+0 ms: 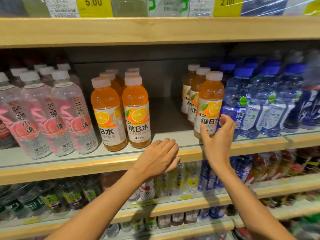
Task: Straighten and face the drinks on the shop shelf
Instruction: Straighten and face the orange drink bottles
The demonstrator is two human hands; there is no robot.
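while the right hand (218,135) curls its grip round the front orange bottle (210,101), label forward at the shelf (242,148) edge, the left hand (158,156) lies spread, empty; a skewed orange bottle (108,115) likely remains.

Tiered shop shelving (155,30), pale wood front edges, spanning the whole view. Grey shelf board (166,116) at mid level. Grey back panel (155,77) behind, shadowed under the tier above. Yellow price tags (94,6) along the top tier. Lower tiers (173,209) below, same wood trim.
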